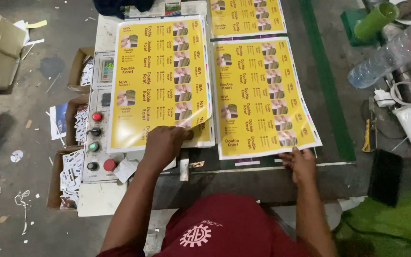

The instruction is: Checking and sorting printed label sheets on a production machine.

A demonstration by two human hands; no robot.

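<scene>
Left hand [165, 143] lies knuckles-up on the near edge of the left yellow printed sheet [160, 81], fingers curled, pinching its lower right corner, which curls up glossy off the sheet beneath. That sheet lies on the machine bed at about 11 o'clock from the person's chest. Right hand [300, 163], at 1 o'clock, fingers spread fairly flat, touches the near edge of the right yellow printed sheet [265, 95]; no grip visible.

Progress, as judged: two sheets lie side by side, a third [246, 16] beyond at 12 o'clock. The left one appears to be a stack with the top sheet partly peeled at one corner; the rest lies flat. The right sheet looks squared to the bed edge.

Control panel [100, 119] with red and green buttons at 9 o'clock of the left hand; cartons of small cards [70, 176] beyond it on the floor. Plastic bottle [391, 52] at 2 o'clock.

Unclear: left fingertips hidden under the curl; stack depth not readable; third sheet cut off by the frame's top.
</scene>
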